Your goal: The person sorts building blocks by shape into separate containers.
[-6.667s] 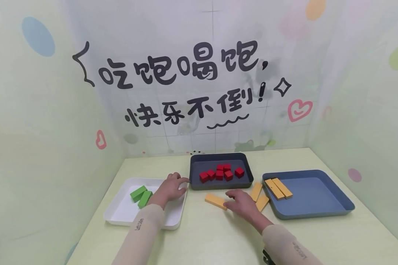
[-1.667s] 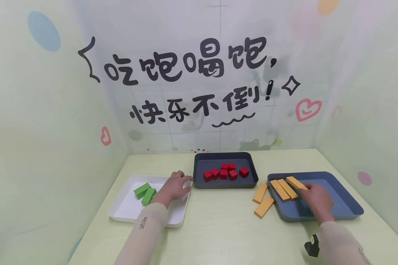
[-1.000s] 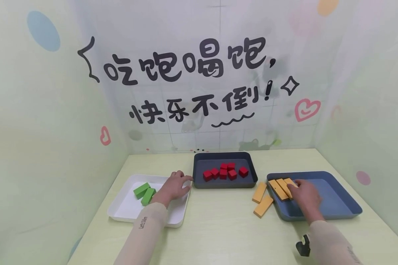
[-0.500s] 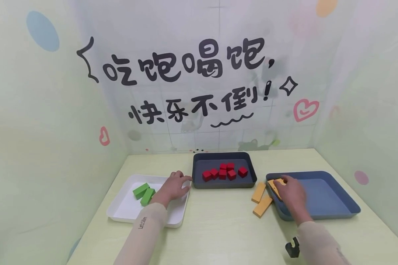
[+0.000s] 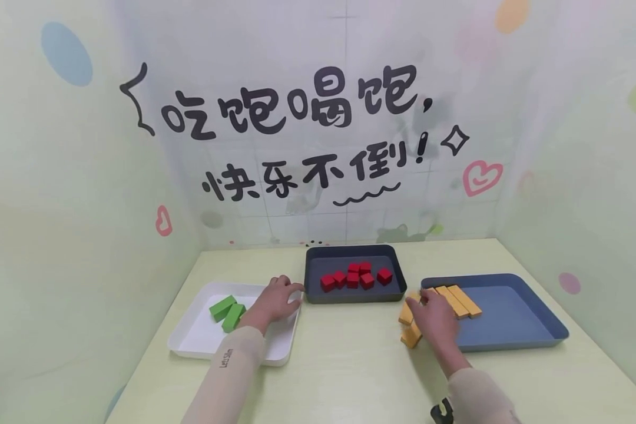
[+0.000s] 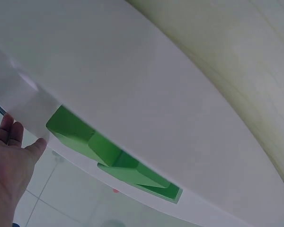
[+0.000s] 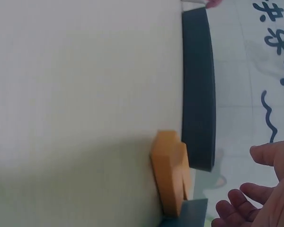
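Observation:
My right hand [image 5: 437, 321] hovers over the left rim of the blue tray [image 5: 530, 341], thumb and fingers apart and nothing held. Two yellow blocks [image 5: 406, 312] lie on the table just left of that tray, partly covered by this hand. In the right wrist view, a yellow block [image 7: 168, 172] stands out against the table, apart from the fingers. Inside the blue tray, more yellow blocks [image 5: 463, 299] lie side by side. My left hand [image 5: 275, 303], fingers loosely bent, rests at the right rim of the white tray [image 5: 188, 338], which holds green blocks [image 6: 109, 151].
A dark grey tray [image 5: 352, 297] with several red cubes [image 5: 353, 279] stands at the back middle, close to the left fingertips. Behind the pale table [image 5: 344, 377] rises a printed backdrop [image 5: 275, 235], with side walls left and right.
My right hand brought a yellow block from the table into the blue tray, slid it against the other two and let go. It then moved left. The left hand stayed put.

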`<state>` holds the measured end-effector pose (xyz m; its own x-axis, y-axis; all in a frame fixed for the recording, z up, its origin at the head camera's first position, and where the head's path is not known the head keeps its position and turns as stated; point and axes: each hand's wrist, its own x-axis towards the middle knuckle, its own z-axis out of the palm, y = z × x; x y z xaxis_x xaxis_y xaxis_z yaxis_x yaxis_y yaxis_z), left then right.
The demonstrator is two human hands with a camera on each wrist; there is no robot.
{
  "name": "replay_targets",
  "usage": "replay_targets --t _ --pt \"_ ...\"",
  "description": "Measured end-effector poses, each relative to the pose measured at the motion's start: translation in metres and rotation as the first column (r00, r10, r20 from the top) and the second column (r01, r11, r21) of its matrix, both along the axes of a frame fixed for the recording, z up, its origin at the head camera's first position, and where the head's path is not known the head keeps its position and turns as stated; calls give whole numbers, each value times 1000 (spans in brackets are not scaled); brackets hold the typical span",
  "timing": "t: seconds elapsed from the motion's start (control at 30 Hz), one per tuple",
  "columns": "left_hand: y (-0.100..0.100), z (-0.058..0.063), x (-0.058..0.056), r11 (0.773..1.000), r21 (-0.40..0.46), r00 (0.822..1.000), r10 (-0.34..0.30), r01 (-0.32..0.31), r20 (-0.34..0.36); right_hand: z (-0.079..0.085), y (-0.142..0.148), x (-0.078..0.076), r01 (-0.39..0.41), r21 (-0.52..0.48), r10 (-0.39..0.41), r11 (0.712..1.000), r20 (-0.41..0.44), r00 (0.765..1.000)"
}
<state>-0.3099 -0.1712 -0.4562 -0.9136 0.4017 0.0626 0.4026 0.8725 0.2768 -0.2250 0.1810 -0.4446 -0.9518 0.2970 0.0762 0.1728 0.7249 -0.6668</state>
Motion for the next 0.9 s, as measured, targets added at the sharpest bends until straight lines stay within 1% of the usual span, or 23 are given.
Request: replay_targets --t 0.17,0.23,0.4,0.5,0.63,0.7,0.9 --pt "-1 -1 0 1000 -3 1000 0 0 -7 -15 -14 1 15 17 -16 1000 63 998" --pt "0 -1 0 1000 -3 1000 7 -7 -2 -19 -17 2 24 32 -26 999 72 997" --pt "0 2 1 1000 -2 1000 9 -9 7 -25 -22 1 28 128 -37 991 61 997" --pt "1 3 2 1000 -2 1000 6 -6 10 -28 -24 -2 21 212 -40 977 82 996" --pt "1 2 2 1000 -1 1000 8 -8 18 -31 -27 -9 -5 332 -36 943 116 993" --pt "1 2 1 1000 -2 1000 10 -10 23 -33 -29 -13 -7 363 -39 932 120 992" --pt "1 -1 -1 1000 3 1000 11 -12 25 -35 -34 -20 27 398 -83 917 126 988"
